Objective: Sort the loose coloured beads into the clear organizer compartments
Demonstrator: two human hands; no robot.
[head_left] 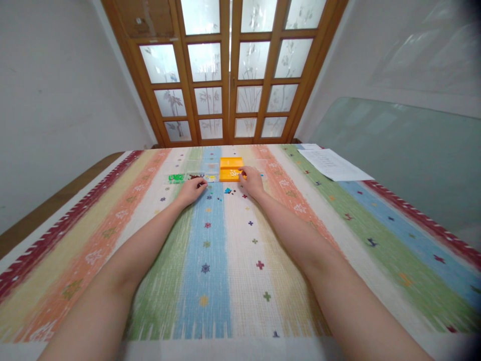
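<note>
My left hand (pixel 191 191) rests on the cloth in front of a clear box with dark red pieces (pixel 194 176). Its fingertips are pressed together, and what they hold, if anything, is too small to name. My right hand (pixel 253 182) reaches over the right side of an open yellow-orange box (pixel 223 173) holding small white pieces (pixel 234 173). The fingers of that hand are bent together at the white pieces; I cannot make out anything between them. Small blue pieces (pixel 228 190) lie loose on the cloth between my hands, with a few dark red bits beside them.
Green pieces (pixel 176 177) fill a clear box at the left, and yellow pieces (pixel 211 178) sit in another clear box next to the orange one. A striped tablecloth (pixel 210 301) covers the table. Printed paper sheets (pixel 334 164) lie at the far right. A wood-framed glass door stands beyond.
</note>
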